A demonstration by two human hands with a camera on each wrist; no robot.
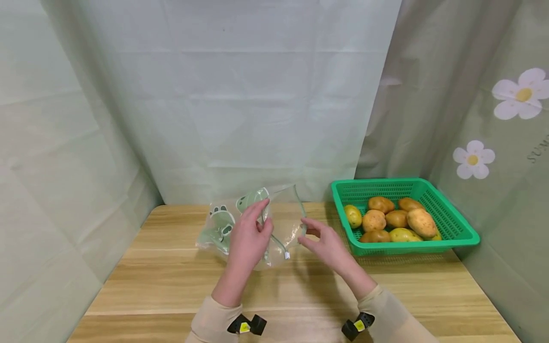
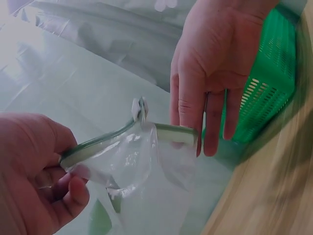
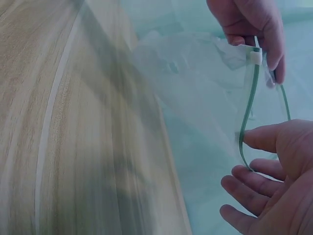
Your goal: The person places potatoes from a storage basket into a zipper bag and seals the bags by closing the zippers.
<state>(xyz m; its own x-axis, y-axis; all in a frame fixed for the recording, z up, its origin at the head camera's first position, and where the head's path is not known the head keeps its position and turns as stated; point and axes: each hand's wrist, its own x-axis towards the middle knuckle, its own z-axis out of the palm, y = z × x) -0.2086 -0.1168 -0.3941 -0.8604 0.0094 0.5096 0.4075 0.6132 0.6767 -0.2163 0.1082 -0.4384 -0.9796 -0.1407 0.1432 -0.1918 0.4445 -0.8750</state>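
A clear slider zip bag (image 1: 274, 224) with green cartoon prints and a green zip strip is held above the wooden table, its mouth spread apart. My left hand (image 1: 250, 233) pinches one side of the mouth between thumb and fingers, as the left wrist view also shows at the zip strip (image 2: 98, 142). Opposite it, my right hand (image 1: 323, 243) holds the other side, with thumb and index finger at the green rim (image 3: 251, 98) in the right wrist view. The white slider (image 1: 287, 255) sits at the near end of the zip. No contents show inside the bag.
A green plastic basket (image 1: 459, 233) with several potatoes (image 1: 396, 219) stands at the table's back right, beside my right hand. The wooden table (image 1: 171, 286) is bounded by pale cloth curtains (image 1: 257, 95) at the back and both sides.
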